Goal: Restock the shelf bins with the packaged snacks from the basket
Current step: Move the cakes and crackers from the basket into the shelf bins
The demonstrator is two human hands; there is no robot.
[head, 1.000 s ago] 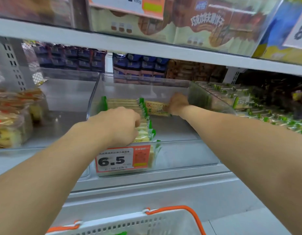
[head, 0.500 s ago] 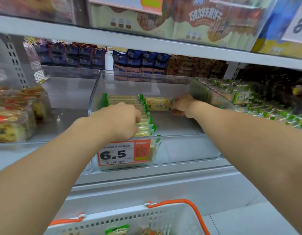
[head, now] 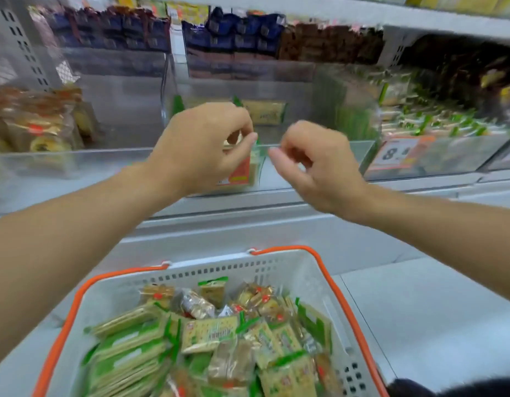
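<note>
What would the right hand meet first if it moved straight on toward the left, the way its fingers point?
Most likely the left hand, whose fingertips lie just across a small gap from the right hand. Depth is unclear, so it could pass in front of it.

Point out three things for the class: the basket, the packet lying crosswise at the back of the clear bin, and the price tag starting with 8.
basket (head: 299,270): head view, bare back wall.
crosswise packet (head: 264,112): head view, its face.
price tag (head: 394,153): head view, the digit.

Left hand (head: 202,147) perhaps hides the price tag (head: 239,174).
</note>
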